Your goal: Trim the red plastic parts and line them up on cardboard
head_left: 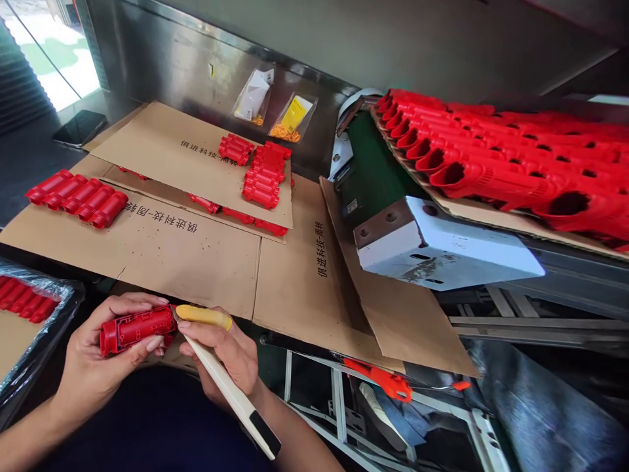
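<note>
Hiding part of the held red tube [137, 331], the left hand [88, 367] is curled snugly around it, so the tube's underside cannot be seen. The right hand [238, 351] is closed on a tool [223, 383] with a cream handle and black end; a yellow finger cover [204, 315] crowds the tip, and whether that touches the tube is hard to make out. The upper cardboard sheet [147, 137] mostly covers other red pieces, which peep out along its near edge. A plastic-wrapped tray [39, 347], left of the sheet and nearer the person, is cut off by the view's border, as is the large stack of red parts [491, 151] to the sheet's right, too many to count.

One tube and one tool are in the hands. Five red tubes [76, 196] lie in a row left of the sheet. Two groups of red pieces [265, 174], too merged to count, sit on its right end. Two small bags [293, 118] lie beyond its far edge, and one phone [79, 128] rests on the desk [29, 154] to its left.

The held tube lies within the left hand's fingers, on the person's side of the sheet, its right end beside the right hand's fingertips.
</note>
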Action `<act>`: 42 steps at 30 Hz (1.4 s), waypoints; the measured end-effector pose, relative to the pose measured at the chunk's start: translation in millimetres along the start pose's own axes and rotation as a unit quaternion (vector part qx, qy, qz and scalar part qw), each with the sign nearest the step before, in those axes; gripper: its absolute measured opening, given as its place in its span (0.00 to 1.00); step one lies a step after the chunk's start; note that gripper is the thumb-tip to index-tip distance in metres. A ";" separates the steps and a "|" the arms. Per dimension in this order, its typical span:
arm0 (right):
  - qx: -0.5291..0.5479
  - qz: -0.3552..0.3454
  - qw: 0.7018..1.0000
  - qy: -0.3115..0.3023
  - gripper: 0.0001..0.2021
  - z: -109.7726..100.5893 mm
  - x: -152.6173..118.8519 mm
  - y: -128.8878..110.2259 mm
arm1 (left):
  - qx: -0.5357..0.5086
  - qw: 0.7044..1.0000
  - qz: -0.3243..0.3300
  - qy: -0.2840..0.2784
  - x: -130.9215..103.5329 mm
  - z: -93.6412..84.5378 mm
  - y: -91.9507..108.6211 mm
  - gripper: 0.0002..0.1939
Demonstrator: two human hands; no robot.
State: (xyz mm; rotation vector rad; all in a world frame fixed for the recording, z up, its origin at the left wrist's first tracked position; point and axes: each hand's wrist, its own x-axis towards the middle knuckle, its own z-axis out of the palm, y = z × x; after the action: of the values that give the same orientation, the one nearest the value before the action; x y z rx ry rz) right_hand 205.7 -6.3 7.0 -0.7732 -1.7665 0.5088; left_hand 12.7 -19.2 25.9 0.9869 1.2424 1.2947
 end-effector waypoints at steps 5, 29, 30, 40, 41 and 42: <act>0.002 -0.002 1.000 -0.001 0.12 0.8 2.5 -3.5 | 0.023 0.999 0.028 -0.003 -0.5 -2.8 -4.7 0.10; -0.006 0.006 1.000 0.013 0.12 4.2 -2.4 -4.6 | 0.018 1.000 0.017 0.007 -2.3 0.2 -1.3 0.11; -0.003 0.013 1.000 0.010 0.12 4.0 -3.0 -4.5 | 0.021 1.000 0.020 0.007 -2.3 -0.5 -2.3 0.11; -0.094 -0.042 0.993 -0.050 0.15 1.7 -4.7 10.2 | -0.031 0.995 -0.087 -0.028 4.6 -5.2 -5.4 0.17; -0.079 0.003 0.997 -0.019 0.14 0.7 -3.8 13.3 | -0.039 0.994 -0.091 -0.038 5.9 -5.8 -5.0 0.18; -0.055 0.063 0.996 0.025 0.12 -0.3 -2.9 16.6 | -0.048 0.994 -0.093 -0.044 6.9 -6.2 -4.7 0.18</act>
State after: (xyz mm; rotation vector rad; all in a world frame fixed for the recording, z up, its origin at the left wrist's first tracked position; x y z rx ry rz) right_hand 210.7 3.1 -6.0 -0.9713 -1.7174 0.4737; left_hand 6.4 -13.5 19.8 0.8313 1.1637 1.1434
